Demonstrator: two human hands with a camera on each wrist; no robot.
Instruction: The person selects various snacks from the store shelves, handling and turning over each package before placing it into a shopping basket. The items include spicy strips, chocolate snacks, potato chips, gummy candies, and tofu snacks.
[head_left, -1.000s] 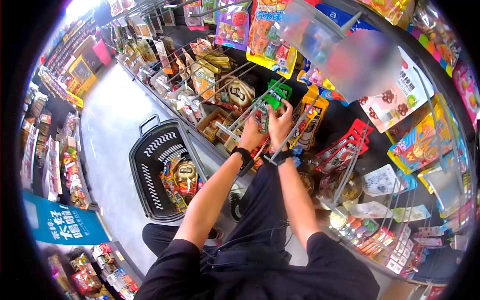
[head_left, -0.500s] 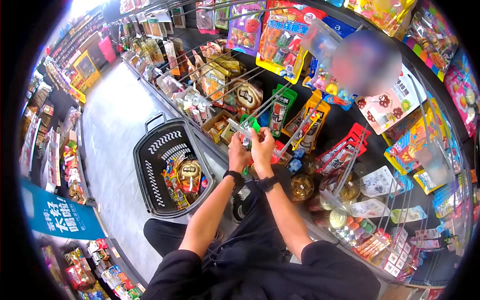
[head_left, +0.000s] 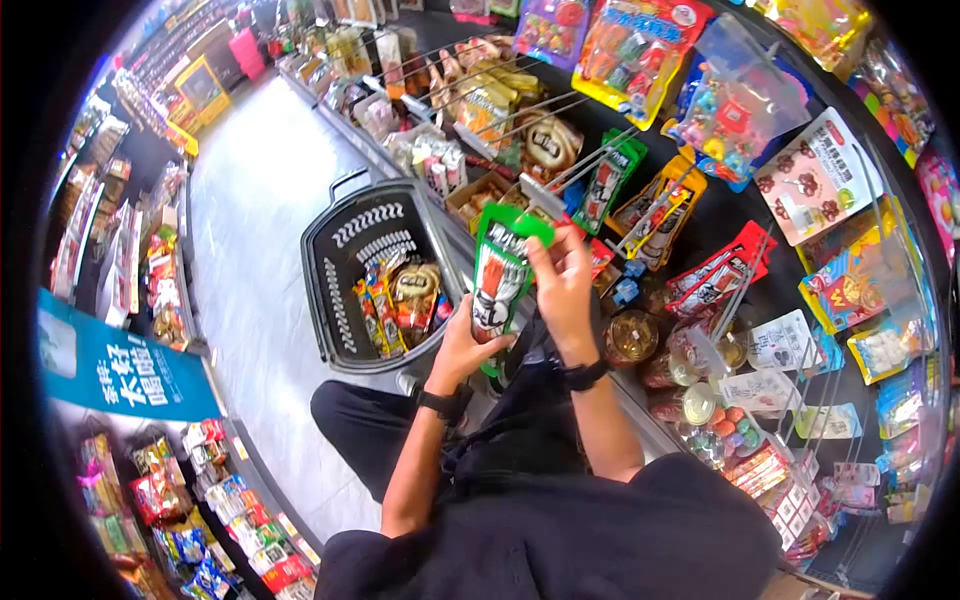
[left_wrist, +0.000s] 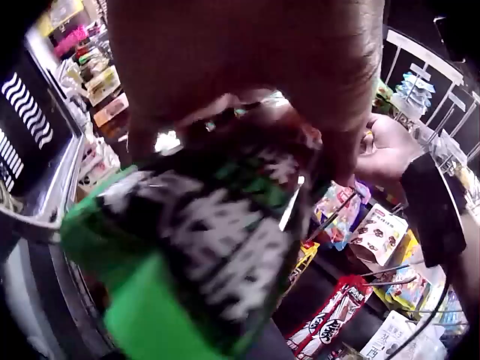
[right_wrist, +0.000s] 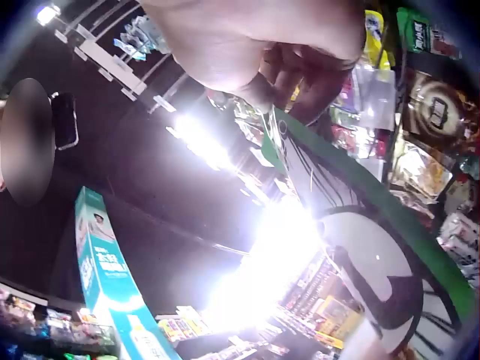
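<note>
A green-bordered snack packet (head_left: 497, 268) with a clear-looking middle and white characters is held upright in front of the body, between both hands. My left hand (head_left: 462, 348) grips its lower part, thumb across the front. My right hand (head_left: 567, 295) pinches the green upper right corner; the right wrist view shows thumb and fingertips closed on the packet's edge (right_wrist: 375, 247). In the left wrist view the packet (left_wrist: 202, 247) is blurred and dark below the left hand.
A black shopping basket (head_left: 322, 265) stands on the floor at the left, holding several snack packs (head_left: 415, 290). On the rack's metal hooks hang another green packet (head_left: 612, 180), yellow packets (head_left: 660, 212) and red packets (head_left: 722, 275). Lidded jars (head_left: 632, 337) stand below.
Both hands have drawn the green packet away from the rack toward the body and raised it into full view. The left hand has shifted to the packet's lower part. The head view has shifted.
</note>
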